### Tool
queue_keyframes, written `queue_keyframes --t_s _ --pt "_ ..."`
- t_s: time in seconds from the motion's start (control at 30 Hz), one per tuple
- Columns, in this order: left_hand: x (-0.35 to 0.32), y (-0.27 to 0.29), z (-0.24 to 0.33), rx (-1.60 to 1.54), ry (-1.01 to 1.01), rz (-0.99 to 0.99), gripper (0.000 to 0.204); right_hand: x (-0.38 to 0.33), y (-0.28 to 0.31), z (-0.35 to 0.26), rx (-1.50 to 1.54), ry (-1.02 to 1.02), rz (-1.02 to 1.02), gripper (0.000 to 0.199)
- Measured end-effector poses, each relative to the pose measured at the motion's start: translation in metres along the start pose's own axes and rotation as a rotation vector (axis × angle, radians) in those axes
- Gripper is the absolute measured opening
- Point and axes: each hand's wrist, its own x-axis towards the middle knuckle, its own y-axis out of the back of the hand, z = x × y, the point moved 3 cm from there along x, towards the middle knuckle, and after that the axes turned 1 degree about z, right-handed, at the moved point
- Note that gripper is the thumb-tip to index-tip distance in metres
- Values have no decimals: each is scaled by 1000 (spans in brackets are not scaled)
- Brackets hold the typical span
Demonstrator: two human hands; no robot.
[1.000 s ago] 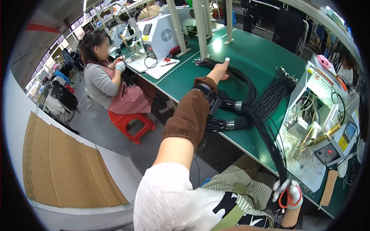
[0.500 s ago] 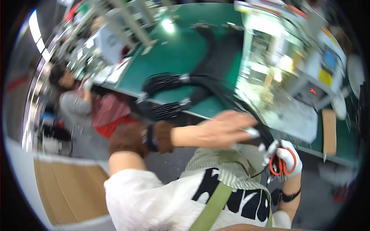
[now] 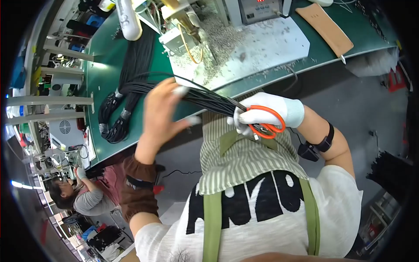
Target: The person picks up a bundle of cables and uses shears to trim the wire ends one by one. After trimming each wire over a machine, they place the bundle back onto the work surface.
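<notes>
My right hand [image 3: 265,112], in a white glove, is closed around the end of a bundle of black cables [image 3: 207,99] and also holds orange-handled scissors [image 3: 280,118]. The cables stretch leftward over the table edge to tied coils [image 3: 114,117] lying on the green table. Beside the bundle, my left hand [image 3: 158,114] is raised with thumb and fingers apart; white covers sit on its fingertips. Motion blurs it slightly, and whether its fingers touch the cables I cannot tell.
Beyond the cables stands a machine [image 3: 185,32] on a pale plate [image 3: 270,48] strewn with clippings. A control box [image 3: 262,9] and a tan strip [image 3: 325,28] are on the green table [image 3: 104,150]. At the left sits another person [image 3: 94,198].
My view has swung to the right. My left hand has moved away from my right, back along the cables, with its fingers spread. My right hand keeps holding the bundle and scissors.
</notes>
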Motion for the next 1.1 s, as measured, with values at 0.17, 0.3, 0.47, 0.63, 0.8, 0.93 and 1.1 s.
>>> queue_keyframes --t_s 0.17,0.3,0.47,0.63,0.8,0.93,1.1 --pt "94 -51 51 -372 -182 -484 68 -27 -5 -32 -290 192 52 27" --pt "129 -50 78 -561 -232 -563 56 -104 22 -47 -609 553 607 27" --pt "102 -67 76 -1322 439 -865 43 -160 27 -43 -353 312 1314 25" --pt "74 -71 82 -1779 715 -714 34 -122 12 -59 -292 1059 1238 41" --pt "73 -72 92 -1208 256 -386 27 -18 -16 -53 -588 749 434 39" --pt "71 -44 86 -1340 674 -378 27 -13 -9 -44 -392 936 554 31" --pt "48 -38 95 -1230 892 -83 28 -39 -3 -42 -138 78 493 21"
